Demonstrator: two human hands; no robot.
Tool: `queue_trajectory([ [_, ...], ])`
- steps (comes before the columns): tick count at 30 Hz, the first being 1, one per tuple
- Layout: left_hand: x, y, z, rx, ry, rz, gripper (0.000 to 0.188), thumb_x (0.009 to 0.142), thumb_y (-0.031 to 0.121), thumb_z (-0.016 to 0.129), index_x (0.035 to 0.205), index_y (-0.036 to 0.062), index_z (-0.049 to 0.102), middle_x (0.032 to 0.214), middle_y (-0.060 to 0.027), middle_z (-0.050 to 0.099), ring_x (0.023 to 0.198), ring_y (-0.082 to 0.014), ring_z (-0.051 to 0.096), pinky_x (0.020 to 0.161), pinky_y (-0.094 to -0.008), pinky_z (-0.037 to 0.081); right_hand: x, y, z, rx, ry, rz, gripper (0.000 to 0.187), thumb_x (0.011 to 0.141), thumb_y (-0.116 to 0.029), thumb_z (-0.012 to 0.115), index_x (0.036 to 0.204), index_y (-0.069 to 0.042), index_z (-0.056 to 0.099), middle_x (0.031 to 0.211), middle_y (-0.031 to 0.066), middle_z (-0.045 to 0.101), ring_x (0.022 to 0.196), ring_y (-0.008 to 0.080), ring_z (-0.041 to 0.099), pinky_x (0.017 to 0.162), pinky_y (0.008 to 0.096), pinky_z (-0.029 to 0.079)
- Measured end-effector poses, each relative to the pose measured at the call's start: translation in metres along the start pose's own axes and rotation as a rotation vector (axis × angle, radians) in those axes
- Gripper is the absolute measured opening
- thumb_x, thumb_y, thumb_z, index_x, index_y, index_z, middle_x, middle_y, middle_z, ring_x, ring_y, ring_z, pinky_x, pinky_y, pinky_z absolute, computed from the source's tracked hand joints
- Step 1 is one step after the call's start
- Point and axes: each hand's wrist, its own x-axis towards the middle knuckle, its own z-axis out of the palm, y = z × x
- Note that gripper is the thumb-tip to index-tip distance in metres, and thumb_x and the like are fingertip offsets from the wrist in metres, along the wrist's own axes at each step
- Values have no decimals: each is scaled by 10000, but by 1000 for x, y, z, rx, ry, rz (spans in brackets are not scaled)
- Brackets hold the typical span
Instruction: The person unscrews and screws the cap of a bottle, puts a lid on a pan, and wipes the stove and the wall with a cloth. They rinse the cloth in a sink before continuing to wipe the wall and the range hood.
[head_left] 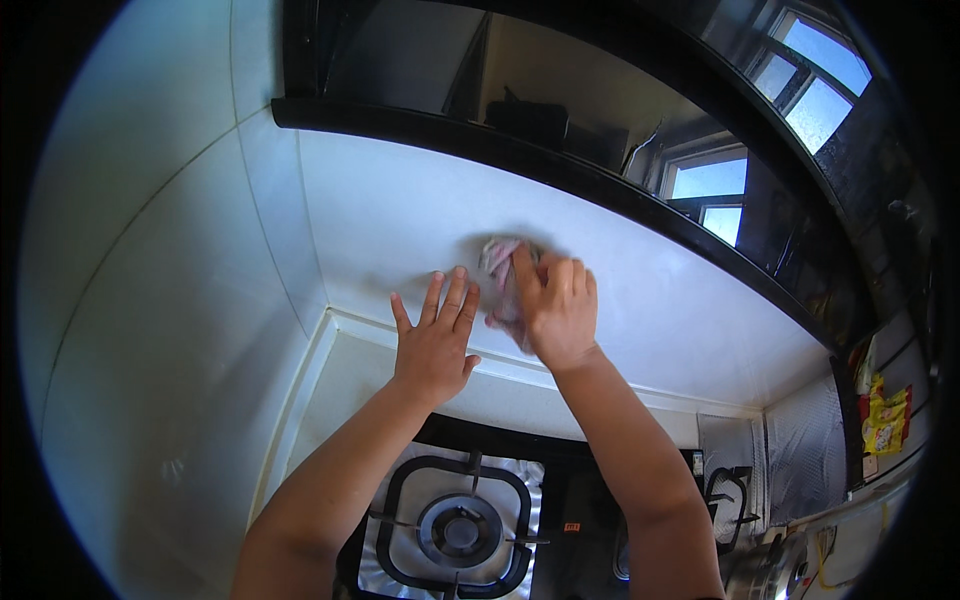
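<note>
My right hand [563, 312] is closed around a crumpled pink and white cloth [503, 262] and presses it against the white wall [400, 200] behind the stove. A lower part of the cloth hangs down below the fingers, slightly blurred. To its left, my left hand [434, 340] is spread out with the fingers apart, palm toward the same wall and holding nothing. Whether its palm touches the wall cannot be made out. Both forearms reach over the black gas stove [575, 490].
A burner with a black pot support [460, 530] lies below my forearms. Dark glossy cabinets [580, 80] overhang the wall. Tiled wall [170, 300] closes off the left side. At right are silver foil panels [806, 450], a metal pot [768, 572] and a yellow packet [886, 415].
</note>
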Motion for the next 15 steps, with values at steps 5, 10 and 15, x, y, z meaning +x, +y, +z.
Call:
queue_trajectory([
  [5, -3, -2, 0, -1, 0, -3, 907, 747, 351, 711, 1468, 121, 214, 1558, -78, 43, 1428, -295, 77, 1037, -695, 96, 12, -3, 2, -7, 53, 27, 416, 698, -105, 617, 1111, -59, 610, 887, 68, 460, 765, 211, 495, 642, 322, 399],
  [10, -3, -5, -5, -47, -44, 6, 884, 751, 331, 718, 1462, 122, 235, 1556, -79, 40, 1423, -316, 88, 1043, -685, 116, -53, -1, 5, 22, -119, -15, 404, 713, -80, 576, 1113, -89, 626, 852, 65, 465, 747, 217, 497, 674, 333, 422],
  [15, -12, -21, -7, -80, -100, -98, 863, 766, 330, 711, 1460, 127, 240, 1554, -85, 46, 1418, -339, 91, 1046, -676, 130, -53, 7, -12, 46, -217, 99, 399, 690, -59, 593, 1081, -112, 650, 839, 60, 467, 744, 215, 502, 635, 324, 439],
])
